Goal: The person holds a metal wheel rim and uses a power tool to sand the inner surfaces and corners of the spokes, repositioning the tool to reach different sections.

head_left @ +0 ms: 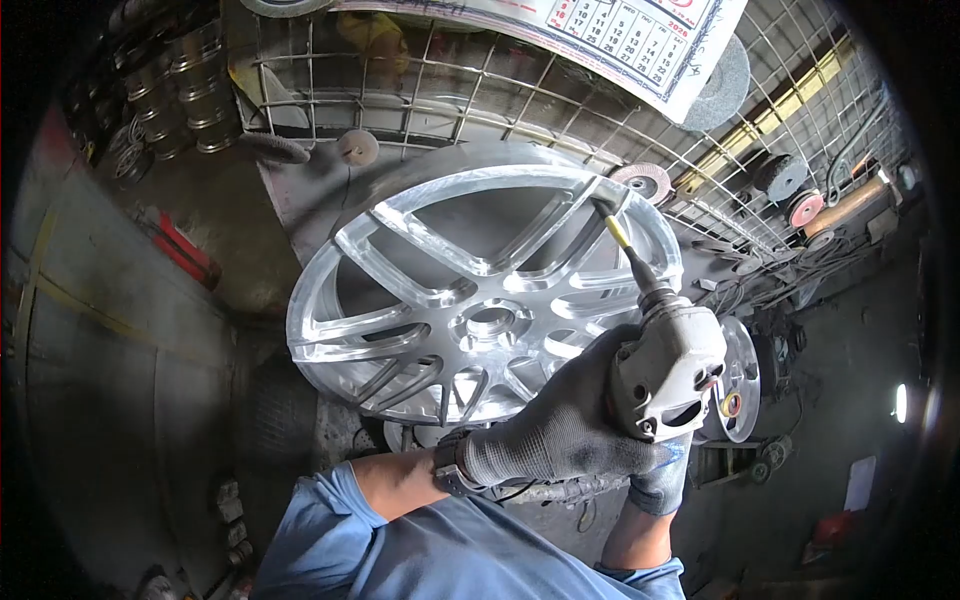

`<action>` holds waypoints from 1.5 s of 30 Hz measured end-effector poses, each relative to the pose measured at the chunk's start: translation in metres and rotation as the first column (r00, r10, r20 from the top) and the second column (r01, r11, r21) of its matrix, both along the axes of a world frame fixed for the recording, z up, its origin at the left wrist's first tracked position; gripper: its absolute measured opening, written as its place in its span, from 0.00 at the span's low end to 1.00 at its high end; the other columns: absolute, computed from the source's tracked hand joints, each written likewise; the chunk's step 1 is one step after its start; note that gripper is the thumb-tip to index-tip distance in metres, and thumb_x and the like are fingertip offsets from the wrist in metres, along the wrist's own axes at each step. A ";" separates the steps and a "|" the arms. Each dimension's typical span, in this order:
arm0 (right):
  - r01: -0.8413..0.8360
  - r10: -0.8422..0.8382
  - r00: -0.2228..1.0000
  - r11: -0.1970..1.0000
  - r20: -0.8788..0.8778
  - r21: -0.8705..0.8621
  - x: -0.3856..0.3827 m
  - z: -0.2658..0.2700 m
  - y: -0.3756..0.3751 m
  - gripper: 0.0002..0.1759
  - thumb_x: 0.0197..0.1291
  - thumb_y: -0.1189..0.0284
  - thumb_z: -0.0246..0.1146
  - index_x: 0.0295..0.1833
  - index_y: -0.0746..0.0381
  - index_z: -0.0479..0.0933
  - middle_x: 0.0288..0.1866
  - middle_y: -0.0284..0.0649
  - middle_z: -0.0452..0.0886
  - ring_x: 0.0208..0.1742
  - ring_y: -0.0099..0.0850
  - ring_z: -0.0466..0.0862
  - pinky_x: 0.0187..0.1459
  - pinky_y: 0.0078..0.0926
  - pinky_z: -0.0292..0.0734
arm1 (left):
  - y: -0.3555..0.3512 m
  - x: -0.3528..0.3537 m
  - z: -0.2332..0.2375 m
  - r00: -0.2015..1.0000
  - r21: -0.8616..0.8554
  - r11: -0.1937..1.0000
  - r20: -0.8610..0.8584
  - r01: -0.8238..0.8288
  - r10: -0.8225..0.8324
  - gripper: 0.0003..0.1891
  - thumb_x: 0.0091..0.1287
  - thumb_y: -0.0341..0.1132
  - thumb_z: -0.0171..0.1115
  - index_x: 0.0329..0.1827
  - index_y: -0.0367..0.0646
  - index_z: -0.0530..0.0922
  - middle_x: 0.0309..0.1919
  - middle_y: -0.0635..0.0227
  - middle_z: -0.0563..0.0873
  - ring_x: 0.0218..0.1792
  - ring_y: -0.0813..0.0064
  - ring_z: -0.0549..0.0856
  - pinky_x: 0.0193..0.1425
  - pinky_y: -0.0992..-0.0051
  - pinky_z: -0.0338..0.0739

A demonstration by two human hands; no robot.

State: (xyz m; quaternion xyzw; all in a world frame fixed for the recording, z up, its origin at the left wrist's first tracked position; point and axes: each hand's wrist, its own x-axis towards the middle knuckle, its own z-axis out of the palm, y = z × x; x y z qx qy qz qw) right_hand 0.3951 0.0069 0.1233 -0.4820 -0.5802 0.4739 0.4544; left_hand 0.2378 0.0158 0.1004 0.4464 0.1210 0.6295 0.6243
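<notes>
A silvery alloy wheel rim [490, 265] with several paired spokes lies face up, tilted, in front of me. My left hand [560, 425], in a grey glove with a watch at the wrist, is wrapped round the body of a die grinder [675, 365]. Below it, my right hand [660, 488], also gloved, grips the grinder's rear end; most of its fingers are hidden. The grinder's long shaft, with a yellow band, points up and left. Its tip is at the rim's upper right, by the outer end of a spoke; contact is hard to judge.
Behind the rim stands a wire mesh [480, 110] with a calendar [620, 40] hung on it. Abrasive discs [780, 178] hang or lie along it. Another wheel rim [740, 380] stands at the right. Stacked rims [200, 90] fill the back left, and cables [790, 275] lie at right.
</notes>
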 end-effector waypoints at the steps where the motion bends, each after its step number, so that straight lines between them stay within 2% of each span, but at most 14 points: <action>1: -0.022 0.023 0.999 0.999 -0.037 0.032 0.000 0.000 0.000 0.46 0.47 0.74 0.76 0.71 0.68 0.61 0.67 0.47 0.72 0.64 0.35 0.76 0.66 0.35 0.71 | -0.001 0.002 0.000 1.000 0.003 1.000 0.004 -0.003 0.003 0.49 0.48 0.37 0.82 0.70 0.34 0.58 0.59 0.56 0.76 0.62 0.69 0.76 0.67 0.68 0.71; 6: -0.024 0.025 0.999 0.999 -0.021 0.040 0.000 -0.006 0.001 0.46 0.47 0.74 0.76 0.71 0.68 0.61 0.67 0.47 0.72 0.64 0.35 0.76 0.66 0.35 0.71 | -0.009 0.008 -0.003 0.999 -0.031 0.999 0.043 0.026 -0.025 0.49 0.48 0.37 0.82 0.69 0.33 0.59 0.58 0.54 0.76 0.61 0.64 0.77 0.66 0.66 0.71; 8: -0.020 0.021 1.000 0.999 -0.012 0.042 0.000 -0.008 0.001 0.46 0.47 0.74 0.76 0.71 0.68 0.61 0.67 0.47 0.72 0.64 0.35 0.76 0.66 0.35 0.71 | -0.008 0.008 -0.006 0.988 0.050 0.996 -0.134 -0.071 0.078 0.50 0.47 0.38 0.82 0.69 0.33 0.59 0.57 0.52 0.75 0.59 0.59 0.78 0.65 0.65 0.72; 9: -0.018 0.018 1.000 0.999 -0.007 0.041 0.000 -0.008 -0.001 0.46 0.47 0.74 0.76 0.71 0.68 0.61 0.67 0.47 0.72 0.64 0.35 0.76 0.66 0.35 0.71 | -0.005 0.002 -0.006 0.931 0.149 0.983 -0.331 -0.107 0.152 0.55 0.43 0.36 0.84 0.72 0.35 0.55 0.60 0.60 0.74 0.61 0.70 0.75 0.68 0.68 0.70; 10: -0.013 0.013 1.000 0.999 -0.005 0.041 0.001 -0.009 -0.001 0.46 0.47 0.74 0.76 0.71 0.68 0.61 0.67 0.47 0.72 0.64 0.35 0.76 0.66 0.35 0.71 | -0.006 0.002 -0.005 0.932 0.148 0.983 -0.330 -0.108 0.152 0.55 0.43 0.36 0.84 0.72 0.35 0.55 0.60 0.60 0.74 0.61 0.70 0.75 0.68 0.68 0.70; 12: -0.009 0.010 1.000 0.999 -0.008 0.041 0.002 -0.010 -0.002 0.46 0.47 0.74 0.76 0.71 0.68 0.61 0.67 0.47 0.72 0.64 0.35 0.76 0.66 0.35 0.71 | -0.007 0.001 -0.002 0.993 -0.053 0.995 -0.078 0.084 -0.088 0.54 0.45 0.36 0.83 0.73 0.35 0.55 0.61 0.60 0.73 0.62 0.69 0.74 0.68 0.68 0.69; 15: -0.007 0.007 1.000 0.999 -0.005 0.045 0.002 -0.016 -0.001 0.47 0.46 0.74 0.76 0.71 0.68 0.61 0.67 0.47 0.72 0.64 0.35 0.76 0.66 0.35 0.71 | -0.002 0.000 -0.011 0.996 0.067 0.997 -0.075 -0.048 0.053 0.48 0.46 0.35 0.81 0.69 0.34 0.60 0.57 0.53 0.77 0.59 0.63 0.78 0.65 0.66 0.71; 24: 0.049 -0.057 0.993 0.996 0.108 0.080 0.016 -0.028 0.004 0.47 0.46 0.74 0.77 0.71 0.68 0.60 0.67 0.48 0.72 0.64 0.35 0.76 0.66 0.35 0.71 | 0.000 -0.003 -0.009 0.984 0.108 0.989 -0.140 -0.099 0.113 0.49 0.46 0.34 0.81 0.69 0.34 0.59 0.57 0.55 0.77 0.59 0.66 0.78 0.66 0.68 0.71; 26: 0.067 -0.075 0.992 0.995 0.105 0.074 0.016 -0.029 0.003 0.47 0.46 0.74 0.77 0.71 0.68 0.60 0.67 0.48 0.72 0.64 0.35 0.76 0.67 0.35 0.71 | 0.001 0.000 -0.013 0.988 0.089 0.993 -0.126 -0.080 0.091 0.49 0.46 0.34 0.81 0.70 0.34 0.59 0.57 0.55 0.77 0.60 0.67 0.77 0.66 0.67 0.70; 27: 0.033 -0.033 0.999 0.999 -0.041 -0.005 0.008 -0.022 -0.002 0.48 0.46 0.74 0.77 0.72 0.68 0.60 0.67 0.47 0.71 0.65 0.35 0.75 0.67 0.35 0.70 | 0.002 0.001 -0.014 0.991 0.070 0.995 -0.108 -0.069 0.077 0.50 0.46 0.35 0.81 0.70 0.34 0.58 0.58 0.56 0.76 0.61 0.68 0.76 0.67 0.67 0.70; 30: -0.072 0.079 0.994 0.994 -0.081 0.084 0.005 -0.025 -0.006 0.47 0.47 0.73 0.76 0.72 0.67 0.60 0.67 0.47 0.71 0.65 0.35 0.75 0.66 0.36 0.70 | -0.003 -0.003 -0.017 0.994 0.029 0.999 -0.105 -0.022 0.025 0.51 0.47 0.36 0.82 0.71 0.34 0.57 0.59 0.57 0.76 0.62 0.70 0.75 0.67 0.67 0.69; 34: -0.080 0.065 0.994 0.983 0.092 0.167 0.011 -0.031 -0.001 0.49 0.45 0.71 0.77 0.72 0.67 0.59 0.67 0.47 0.71 0.64 0.36 0.75 0.67 0.36 0.70 | -0.004 -0.003 -0.021 0.994 -0.036 0.999 -0.111 0.014 -0.018 0.51 0.48 0.38 0.81 0.71 0.34 0.57 0.59 0.58 0.75 0.62 0.71 0.74 0.67 0.67 0.69; 42: -0.060 0.063 0.998 0.995 -0.029 0.077 0.001 -0.018 -0.001 0.46 0.46 0.73 0.76 0.70 0.68 0.61 0.63 0.46 0.73 0.61 0.33 0.77 0.63 0.35 0.73 | 0.003 -0.007 -0.020 0.954 0.099 0.992 -0.285 -0.071 0.097 0.53 0.47 0.44 0.82 0.71 0.34 0.57 0.61 0.57 0.75 0.62 0.68 0.75 0.66 0.67 0.70; 45: -0.101 0.095 0.993 0.991 0.069 0.091 0.006 -0.032 -0.001 0.44 0.47 0.74 0.75 0.69 0.67 0.61 0.64 0.45 0.73 0.61 0.33 0.77 0.63 0.34 0.72 | -0.001 -0.001 -0.033 0.984 -0.014 1.000 -0.181 -0.005 0.002 0.62 0.44 0.50 0.83 0.75 0.31 0.51 0.66 0.53 0.71 0.67 0.64 0.73 0.73 0.66 0.66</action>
